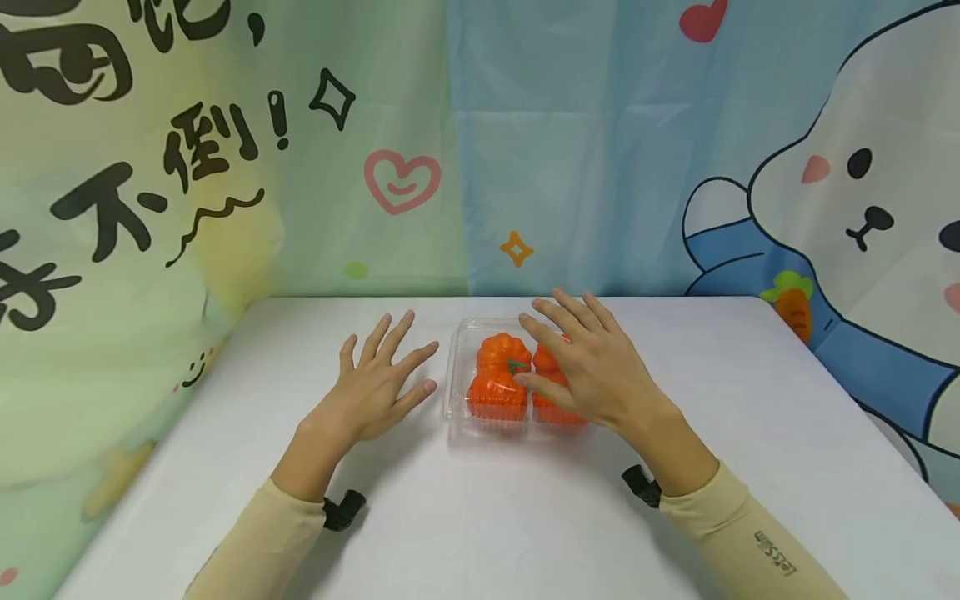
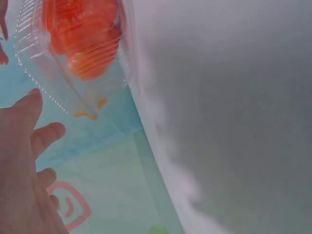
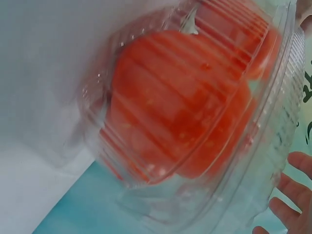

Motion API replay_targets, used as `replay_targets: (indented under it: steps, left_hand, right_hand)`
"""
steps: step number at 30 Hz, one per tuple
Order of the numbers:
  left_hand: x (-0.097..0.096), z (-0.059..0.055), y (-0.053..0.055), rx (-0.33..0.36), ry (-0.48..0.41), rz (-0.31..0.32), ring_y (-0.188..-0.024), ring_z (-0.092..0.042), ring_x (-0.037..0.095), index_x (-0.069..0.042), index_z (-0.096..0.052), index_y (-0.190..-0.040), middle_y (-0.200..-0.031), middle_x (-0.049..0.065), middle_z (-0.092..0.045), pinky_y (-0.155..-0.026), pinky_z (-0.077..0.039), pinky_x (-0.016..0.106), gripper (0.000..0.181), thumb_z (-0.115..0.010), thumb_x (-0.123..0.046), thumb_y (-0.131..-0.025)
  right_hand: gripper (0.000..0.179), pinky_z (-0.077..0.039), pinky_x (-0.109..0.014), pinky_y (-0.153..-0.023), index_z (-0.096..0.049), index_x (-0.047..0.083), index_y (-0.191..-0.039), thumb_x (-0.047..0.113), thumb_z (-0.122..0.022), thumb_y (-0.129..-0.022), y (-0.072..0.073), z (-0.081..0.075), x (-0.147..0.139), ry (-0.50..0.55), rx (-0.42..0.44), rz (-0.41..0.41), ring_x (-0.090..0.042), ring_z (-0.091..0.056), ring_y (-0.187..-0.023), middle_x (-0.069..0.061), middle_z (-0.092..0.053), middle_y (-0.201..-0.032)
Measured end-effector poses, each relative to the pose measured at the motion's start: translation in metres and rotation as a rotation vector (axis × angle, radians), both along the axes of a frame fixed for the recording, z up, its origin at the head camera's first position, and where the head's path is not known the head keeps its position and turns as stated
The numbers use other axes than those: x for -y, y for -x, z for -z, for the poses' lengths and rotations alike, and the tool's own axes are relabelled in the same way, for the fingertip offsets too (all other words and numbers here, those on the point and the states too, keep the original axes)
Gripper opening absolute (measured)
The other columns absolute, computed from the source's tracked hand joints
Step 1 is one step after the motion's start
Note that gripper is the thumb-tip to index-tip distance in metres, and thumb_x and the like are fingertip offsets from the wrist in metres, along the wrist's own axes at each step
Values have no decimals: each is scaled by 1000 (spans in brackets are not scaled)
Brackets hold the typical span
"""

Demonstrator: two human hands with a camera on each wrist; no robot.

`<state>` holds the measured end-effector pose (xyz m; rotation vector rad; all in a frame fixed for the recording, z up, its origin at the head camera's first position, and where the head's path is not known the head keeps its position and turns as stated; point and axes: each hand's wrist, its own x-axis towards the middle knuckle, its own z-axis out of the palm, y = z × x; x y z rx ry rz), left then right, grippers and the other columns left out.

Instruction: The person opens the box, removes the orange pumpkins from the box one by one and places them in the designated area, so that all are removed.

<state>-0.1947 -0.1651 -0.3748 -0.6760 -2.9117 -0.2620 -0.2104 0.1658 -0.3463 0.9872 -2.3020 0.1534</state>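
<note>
A clear plastic clamshell box [image 1: 491,429] stands on the white table, its lid down. Inside are several glossy orange, ribbed, pumpkin-like pieces [image 1: 498,392], one with a green stem. My left hand [image 1: 375,383] is spread just left of the box, thumb near its side. In the left wrist view that hand [image 2: 19,161] shows fingers extended beside the box corner [image 2: 73,95]. My right hand [image 1: 596,362] reaches over the right part of the box, fingers straight, hiding some contents. Whether it touches the lid I cannot tell. The right wrist view shows fingertips [image 3: 287,187] beyond the box.
The white table [image 1: 510,533] runs back to a printed cloth [image 1: 570,150] with a cartoon bear and lettering. Each wrist carries a small black camera, such as the left one [image 1: 345,510].
</note>
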Motion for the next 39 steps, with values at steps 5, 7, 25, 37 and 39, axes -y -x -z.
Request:
replay_targets:
  steps: [5,7,25,37,39]
  left_hand:
    - [-1,3,1,21,-40,7,-158,3,37,-31,-44,-156,-173,6,0,-114,-7,75,58,-43,-58,-105]
    - [-1,4,0,33,-49,7,-158,3,38,-29,-46,-155,-173,7,-1,-114,-7,74,57,-44,-57,-105]
    - [-5,12,-1,153,-163,32,-151,-21,40,-18,-59,-139,-161,12,-33,-112,-19,67,49,-45,-51,-107]
    - [-9,13,2,203,-200,58,-141,-35,38,-16,-64,-128,-144,10,-51,-104,-29,62,42,-43,-46,-109]
    - [-10,13,2,216,-207,62,-139,-37,38,-15,-65,-127,-142,10,-53,-103,-31,62,41,-43,-44,-109]
  right_hand:
    - [69,-25,-57,-121,-58,15,-144,64,-52,-96,-5,3,6,-67,-14,-10,-38,-42,-144,-13,-56,-147]
    - [68,-26,-58,-120,-59,15,-143,65,-50,-96,-7,4,8,-89,-27,-16,-37,-43,-144,-13,-57,-146]
    - [67,-36,-57,-114,-61,15,-141,58,-67,-90,-16,15,28,-105,-43,-144,-36,-50,-138,-11,-62,-139]
    - [60,-40,-57,-112,-61,16,-138,51,-72,-90,-20,20,38,-137,-9,-179,-34,-52,-136,-9,-61,-138]
    - [58,-40,-56,-112,-63,16,-136,50,-72,-90,-20,22,40,-132,-2,-192,-34,-53,-136,-10,-61,-138]
